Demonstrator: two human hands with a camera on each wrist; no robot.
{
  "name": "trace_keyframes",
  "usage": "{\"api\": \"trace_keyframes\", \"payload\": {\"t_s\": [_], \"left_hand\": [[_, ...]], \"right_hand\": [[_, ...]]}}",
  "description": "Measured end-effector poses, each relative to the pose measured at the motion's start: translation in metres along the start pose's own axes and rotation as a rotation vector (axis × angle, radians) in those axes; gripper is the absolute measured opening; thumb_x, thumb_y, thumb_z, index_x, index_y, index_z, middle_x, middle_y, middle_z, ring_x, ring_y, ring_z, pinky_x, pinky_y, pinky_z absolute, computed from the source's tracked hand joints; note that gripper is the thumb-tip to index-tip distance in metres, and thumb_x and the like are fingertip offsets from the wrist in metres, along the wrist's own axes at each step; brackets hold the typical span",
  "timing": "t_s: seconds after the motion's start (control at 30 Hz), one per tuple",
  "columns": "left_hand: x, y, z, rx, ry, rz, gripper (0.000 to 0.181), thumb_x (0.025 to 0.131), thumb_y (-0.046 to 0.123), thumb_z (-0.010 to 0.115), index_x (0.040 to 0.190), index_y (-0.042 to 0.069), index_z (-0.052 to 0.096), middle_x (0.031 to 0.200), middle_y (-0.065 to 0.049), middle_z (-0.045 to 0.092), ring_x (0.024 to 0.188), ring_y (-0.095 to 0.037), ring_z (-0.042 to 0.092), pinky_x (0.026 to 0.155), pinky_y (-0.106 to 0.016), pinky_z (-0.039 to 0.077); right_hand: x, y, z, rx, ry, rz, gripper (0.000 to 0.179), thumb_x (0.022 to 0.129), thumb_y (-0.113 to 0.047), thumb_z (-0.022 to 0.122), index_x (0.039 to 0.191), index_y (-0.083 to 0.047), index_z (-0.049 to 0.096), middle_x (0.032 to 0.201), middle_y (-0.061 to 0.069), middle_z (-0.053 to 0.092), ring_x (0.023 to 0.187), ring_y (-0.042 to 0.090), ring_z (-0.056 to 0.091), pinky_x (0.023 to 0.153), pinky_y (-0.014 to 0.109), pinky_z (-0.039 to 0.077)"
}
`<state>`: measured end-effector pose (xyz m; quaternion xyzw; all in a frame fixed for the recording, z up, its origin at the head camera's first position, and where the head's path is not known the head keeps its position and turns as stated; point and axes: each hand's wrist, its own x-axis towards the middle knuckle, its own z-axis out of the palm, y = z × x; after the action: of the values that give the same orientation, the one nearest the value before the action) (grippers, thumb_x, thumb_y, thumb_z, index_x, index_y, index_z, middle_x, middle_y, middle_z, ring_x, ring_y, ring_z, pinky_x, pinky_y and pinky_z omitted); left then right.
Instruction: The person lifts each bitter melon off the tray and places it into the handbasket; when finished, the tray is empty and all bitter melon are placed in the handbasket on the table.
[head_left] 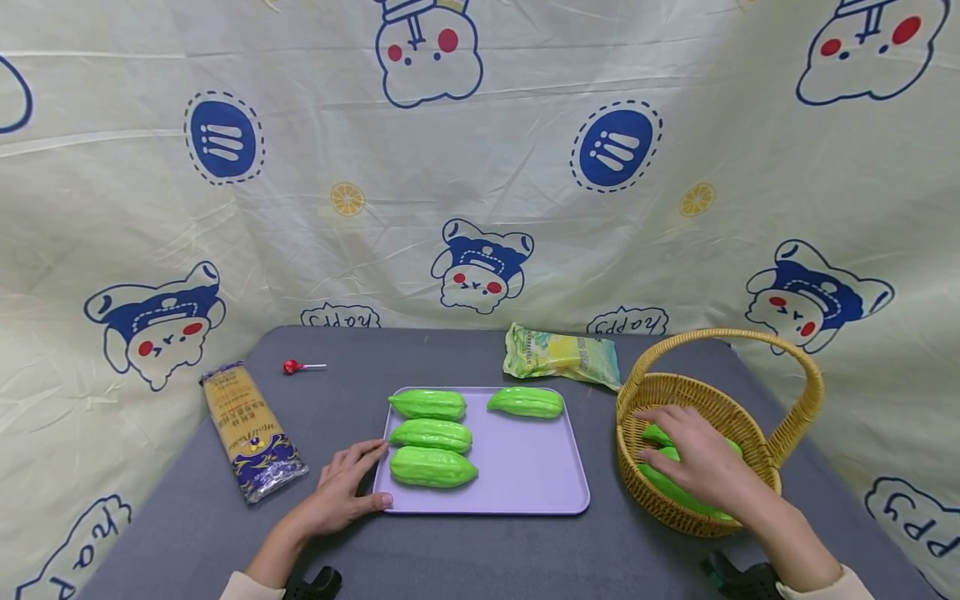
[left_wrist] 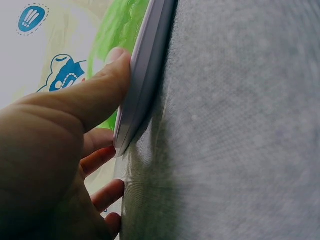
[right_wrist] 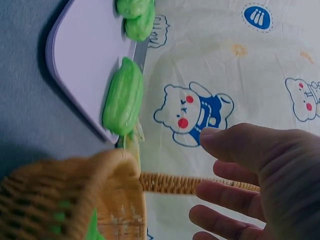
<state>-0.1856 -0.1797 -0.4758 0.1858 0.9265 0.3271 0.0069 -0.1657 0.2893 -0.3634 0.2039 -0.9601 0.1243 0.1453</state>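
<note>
My left hand (head_left: 347, 490) touches the left edge of a lilac tray (head_left: 525, 492), fingers spread and relaxed; in the left wrist view its thumb lies over the rim (left_wrist: 137, 85). Three ribbed green gourds are stacked in a column on the tray's left half, the nearest (head_left: 433, 467) at the front. Another gourd (head_left: 527, 402) lies at its back right. Over the wicker basket (head_left: 637, 492) hovers my right hand (head_left: 701, 458), fingers apart and holding nothing visible. Green gourds (head_left: 678, 487) inside the basket are partly hidden by this hand.
A gold and blue packet (head_left: 251, 429) lies left of the tray, with a red lollipop (head_left: 291, 367) behind it. A green-yellow packet (head_left: 562, 354) is at the back, by the basket. The basket's tall handle (head_left: 813, 392) arches upward. A patterned curtain (head_left: 480, 167) hangs behind the table.
</note>
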Motion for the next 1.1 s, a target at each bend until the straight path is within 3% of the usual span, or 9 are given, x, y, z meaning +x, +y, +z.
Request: {"api": "trace_keyframes", "payload": {"t_s": [0.2, 0.73, 1.1], "left_hand": [[0.000, 0.000, 0.000, 0.000, 0.002, 0.005, 0.075, 0.080, 0.042, 0.070, 0.142, 0.009, 0.042, 0.146, -0.009, 0.038, 0.127, -0.034, 0.033, 0.095, -0.055, 0.026], [0.000, 0.000, 0.000, -0.001, 0.002, 0.009, 0.075, 0.080, 0.042, 0.070, 0.142, 0.009, 0.043, 0.146, -0.009, 0.038, 0.126, -0.034, 0.034, 0.094, -0.054, 0.025], [-0.001, 0.000, 0.000, 0.000, 0.010, 0.016, 0.075, 0.080, 0.041, 0.070, 0.141, 0.008, 0.043, 0.145, -0.010, 0.039, 0.125, -0.034, 0.034, 0.095, -0.055, 0.025]], "right_hand": [[0.005, -0.013, 0.012, 0.012, 0.072, -0.059, 0.041, 0.079, -0.017, 0.075, 0.116, -0.005, 0.062, 0.109, 0.010, 0.065, 0.102, 0.030, 0.057, 0.084, 0.049, 0.046], [0.024, -0.042, 0.043, 0.029, 0.049, -0.100, 0.044, 0.077, -0.021, 0.077, 0.116, -0.006, 0.063, 0.108, 0.007, 0.064, 0.101, 0.025, 0.057, 0.083, 0.044, 0.046], [0.040, -0.048, 0.063, 0.030, 0.104, -0.137, 0.043, 0.076, -0.022, 0.078, 0.114, -0.007, 0.064, 0.105, 0.006, 0.064, 0.097, 0.022, 0.056, 0.080, 0.040, 0.046]]}}
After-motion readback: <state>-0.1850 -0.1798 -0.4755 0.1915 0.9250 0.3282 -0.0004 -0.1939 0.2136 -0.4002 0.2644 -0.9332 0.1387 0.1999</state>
